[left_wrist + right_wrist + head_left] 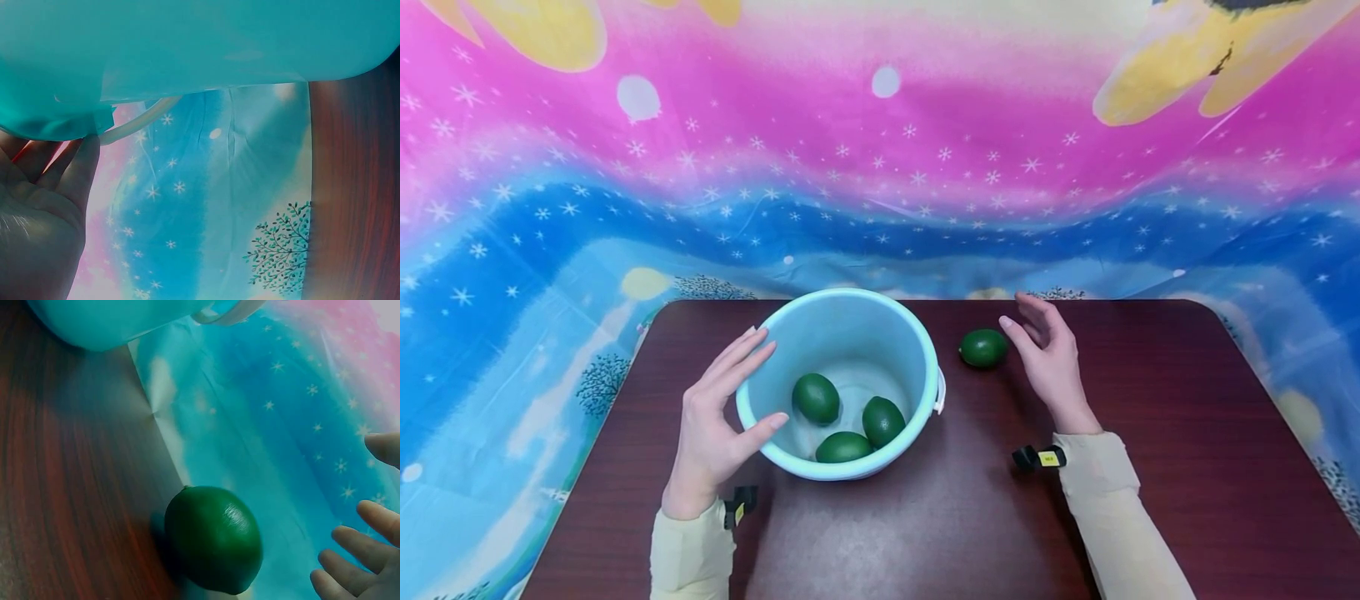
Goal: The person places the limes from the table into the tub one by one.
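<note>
A light blue bucket (752, 421) stands on the dark wooden table, its opening facing up. Inside it lie three green limes: one lime (816, 398) toward the left, another lime (883, 422) at the right, and a third lime (843, 447) against the near wall. My left hand (711, 417) is at the bucket's left side, fingers extended and touching the rim, thumb spread apart over the near rim. To the bucket's right, a single lime (983, 348) rests on the table. Just right of that lime, my right hand (1051, 358) hovers with fingers apart and nothing in it.
The bucket's white handle (940, 392) hangs at its right side. A patterned pink and blue cloth (880, 167) hangs behind and around the table (1187, 467). Small black wrist cameras, such as the right one (1037, 458), sit at both cuffs.
</note>
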`<state>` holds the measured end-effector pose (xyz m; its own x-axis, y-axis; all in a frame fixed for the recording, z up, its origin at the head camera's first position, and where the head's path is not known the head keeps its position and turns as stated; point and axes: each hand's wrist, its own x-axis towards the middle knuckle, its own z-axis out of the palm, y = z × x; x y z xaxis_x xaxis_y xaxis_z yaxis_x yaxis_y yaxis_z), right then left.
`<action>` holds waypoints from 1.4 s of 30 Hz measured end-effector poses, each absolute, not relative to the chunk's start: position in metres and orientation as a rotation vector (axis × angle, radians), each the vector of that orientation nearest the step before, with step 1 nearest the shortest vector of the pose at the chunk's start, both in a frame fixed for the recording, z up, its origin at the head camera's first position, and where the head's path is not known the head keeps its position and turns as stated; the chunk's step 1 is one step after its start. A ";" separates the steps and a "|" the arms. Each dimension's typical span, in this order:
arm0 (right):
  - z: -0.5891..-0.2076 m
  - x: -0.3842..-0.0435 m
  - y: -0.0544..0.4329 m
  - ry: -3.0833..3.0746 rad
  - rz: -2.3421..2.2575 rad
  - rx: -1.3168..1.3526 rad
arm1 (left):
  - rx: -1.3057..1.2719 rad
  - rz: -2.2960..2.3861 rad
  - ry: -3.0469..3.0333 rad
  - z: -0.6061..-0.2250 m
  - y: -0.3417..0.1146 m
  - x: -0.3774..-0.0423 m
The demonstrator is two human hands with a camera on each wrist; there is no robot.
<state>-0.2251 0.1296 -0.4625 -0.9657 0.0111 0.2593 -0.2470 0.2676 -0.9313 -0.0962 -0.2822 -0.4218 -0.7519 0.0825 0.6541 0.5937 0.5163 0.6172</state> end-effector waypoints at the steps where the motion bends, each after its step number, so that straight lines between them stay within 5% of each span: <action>1: -0.464 -0.226 0.130 -2.329 1.764 0.221 | -0.548 -1.194 -2.199 -0.422 -0.282 -0.096; 42: -0.514 -0.241 0.139 -2.691 1.697 0.496 | -0.569 -1.190 -2.180 -0.423 -0.282 -0.099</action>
<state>-0.2407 0.1385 -0.5137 -0.9495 -0.2984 0.0972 -0.2162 0.3977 -0.8917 -0.0989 -0.2821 -0.4228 -0.7376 0.0879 0.6694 0.6106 0.5102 0.6057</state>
